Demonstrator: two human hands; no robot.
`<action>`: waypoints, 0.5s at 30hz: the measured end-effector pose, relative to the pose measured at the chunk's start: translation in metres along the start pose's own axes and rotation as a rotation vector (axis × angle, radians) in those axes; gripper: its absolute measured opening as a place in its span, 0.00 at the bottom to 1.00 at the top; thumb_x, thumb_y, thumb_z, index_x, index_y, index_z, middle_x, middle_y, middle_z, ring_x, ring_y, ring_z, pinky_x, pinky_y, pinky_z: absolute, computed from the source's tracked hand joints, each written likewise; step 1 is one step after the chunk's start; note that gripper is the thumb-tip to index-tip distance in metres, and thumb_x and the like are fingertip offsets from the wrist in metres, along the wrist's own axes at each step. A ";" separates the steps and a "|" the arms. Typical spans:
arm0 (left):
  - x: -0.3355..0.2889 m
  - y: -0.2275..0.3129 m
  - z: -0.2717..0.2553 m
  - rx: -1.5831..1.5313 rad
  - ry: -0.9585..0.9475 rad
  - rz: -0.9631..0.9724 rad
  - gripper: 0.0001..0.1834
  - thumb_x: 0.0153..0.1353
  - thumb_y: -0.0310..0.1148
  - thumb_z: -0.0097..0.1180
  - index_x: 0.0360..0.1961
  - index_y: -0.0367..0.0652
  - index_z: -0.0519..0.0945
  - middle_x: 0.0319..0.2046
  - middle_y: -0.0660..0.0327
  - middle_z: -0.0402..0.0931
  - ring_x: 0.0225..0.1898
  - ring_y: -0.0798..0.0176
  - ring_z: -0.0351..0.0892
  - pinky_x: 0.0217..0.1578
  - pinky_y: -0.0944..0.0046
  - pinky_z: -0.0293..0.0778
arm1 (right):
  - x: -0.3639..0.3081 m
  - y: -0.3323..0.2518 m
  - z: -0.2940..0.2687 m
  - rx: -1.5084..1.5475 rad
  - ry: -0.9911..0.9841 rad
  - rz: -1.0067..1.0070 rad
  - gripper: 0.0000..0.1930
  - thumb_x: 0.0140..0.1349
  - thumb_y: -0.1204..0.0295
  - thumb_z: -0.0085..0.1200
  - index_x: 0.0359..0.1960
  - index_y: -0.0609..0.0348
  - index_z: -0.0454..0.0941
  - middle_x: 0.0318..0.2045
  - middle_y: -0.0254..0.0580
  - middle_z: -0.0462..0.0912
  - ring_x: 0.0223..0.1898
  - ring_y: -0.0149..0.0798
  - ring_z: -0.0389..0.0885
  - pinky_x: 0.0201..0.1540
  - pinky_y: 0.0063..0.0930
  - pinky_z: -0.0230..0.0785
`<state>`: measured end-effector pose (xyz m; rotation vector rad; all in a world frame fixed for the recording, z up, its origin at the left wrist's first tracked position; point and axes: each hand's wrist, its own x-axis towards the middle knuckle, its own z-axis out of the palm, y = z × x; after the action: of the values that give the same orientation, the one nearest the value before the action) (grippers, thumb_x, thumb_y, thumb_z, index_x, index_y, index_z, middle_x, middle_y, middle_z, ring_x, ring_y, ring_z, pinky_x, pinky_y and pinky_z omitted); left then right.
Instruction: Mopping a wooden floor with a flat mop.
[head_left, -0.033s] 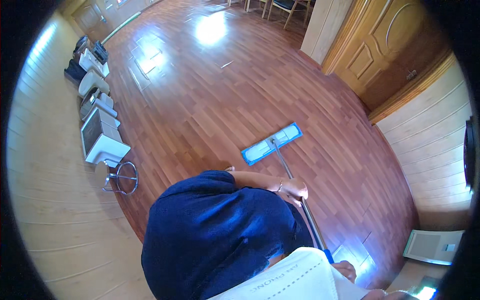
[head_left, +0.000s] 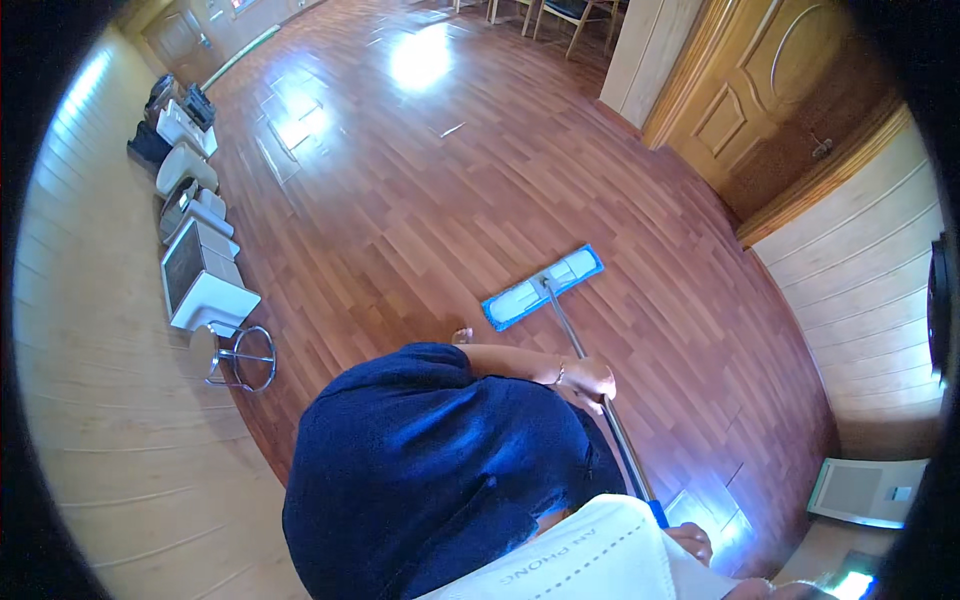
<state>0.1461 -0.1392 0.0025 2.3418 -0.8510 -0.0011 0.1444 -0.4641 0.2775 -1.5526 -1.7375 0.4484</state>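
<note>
floor (head_left: 420, 190): brown wood planks, glare patches at the far end
wall (head_left: 100, 420): pale boards along the left; a second pale wall on the right
door (head_left: 770, 90): brown wood, far right, shut
dark blue top (head_left: 440, 480): the person's own body, fills the near middle and hides the floor below it
row of boxes (head_left: 195, 240): white and grey units lined along the left wall, from mid to far
stool (head_left: 240, 355): round metal frame, left, just near of the last box
white unit (head_left: 865, 490): flat box with a grille, near right by the wall
chairs (head_left: 560, 15): legs only, far edge
mop (head_left: 543, 287): flat blue and white pad lying on the floor in the middle, far of both hands; metal handle slants from it to the near right
left hand (head_left: 588, 380): reaches across the body, closed around the mop handle at its middle, bracelet at the wrist
right hand (head_left: 692, 542): near right, at the blue grip end of the handle; cannot tell if it is clasped, a white mask edge covers part
in the way: nothing lies between pad and hands, bare planks around the pad
</note>
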 end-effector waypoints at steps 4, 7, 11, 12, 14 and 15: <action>0.006 -0.039 -0.004 -0.016 0.147 0.022 0.16 0.42 0.43 0.66 0.18 0.45 0.73 0.17 0.54 0.73 0.24 0.45 0.76 0.24 0.47 0.71 | 0.024 0.028 0.037 0.080 0.491 -0.182 0.13 0.55 0.59 0.63 0.24 0.56 0.79 0.20 0.40 0.80 0.22 0.38 0.82 0.24 0.25 0.73; -0.032 -0.071 -0.033 0.046 0.218 -0.155 0.17 0.43 0.43 0.67 0.18 0.44 0.73 0.17 0.54 0.74 0.23 0.44 0.76 0.23 0.46 0.70 | 0.081 0.065 0.055 0.220 0.634 -0.222 0.17 0.54 0.56 0.63 0.19 0.54 0.76 0.17 0.37 0.79 0.19 0.37 0.80 0.23 0.26 0.69; -0.077 -0.122 -0.058 -0.048 0.179 -0.584 0.12 0.46 0.39 0.63 0.26 0.46 0.73 0.29 0.57 0.76 0.34 0.50 0.77 0.31 0.51 0.71 | 0.157 0.082 0.090 0.332 0.795 -0.002 0.14 0.51 0.63 0.64 0.18 0.57 0.75 0.18 0.42 0.79 0.25 0.42 0.81 0.30 0.33 0.71; -0.091 -0.137 -0.070 -0.037 0.281 -0.619 0.11 0.46 0.40 0.60 0.29 0.47 0.79 0.29 0.56 0.79 0.33 0.49 0.79 0.34 0.52 0.74 | 0.176 0.097 0.094 0.366 0.769 0.000 0.11 0.49 0.67 0.63 0.18 0.58 0.75 0.19 0.43 0.79 0.27 0.44 0.81 0.32 0.33 0.72; -0.110 -0.142 -0.112 -0.023 0.288 -0.904 0.15 0.46 0.37 0.61 0.36 0.48 0.79 0.33 0.58 0.79 0.43 0.53 0.79 0.38 0.55 0.76 | 0.217 0.131 0.103 0.424 0.688 -0.019 0.06 0.45 0.73 0.60 0.18 0.59 0.75 0.20 0.43 0.80 0.29 0.45 0.82 0.36 0.35 0.72; -0.132 -0.154 -0.124 0.029 0.258 -0.891 0.27 0.48 0.39 0.62 0.52 0.50 0.73 0.45 0.59 0.74 0.51 0.51 0.74 0.45 0.52 0.74 | 0.238 0.142 0.111 0.438 0.647 0.007 0.05 0.44 0.74 0.58 0.18 0.60 0.74 0.21 0.43 0.80 0.31 0.46 0.82 0.39 0.37 0.72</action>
<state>0.1567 0.0977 -0.0137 2.4786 0.3512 -0.0589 0.1672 -0.1835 0.1767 -1.2042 -1.0512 0.2612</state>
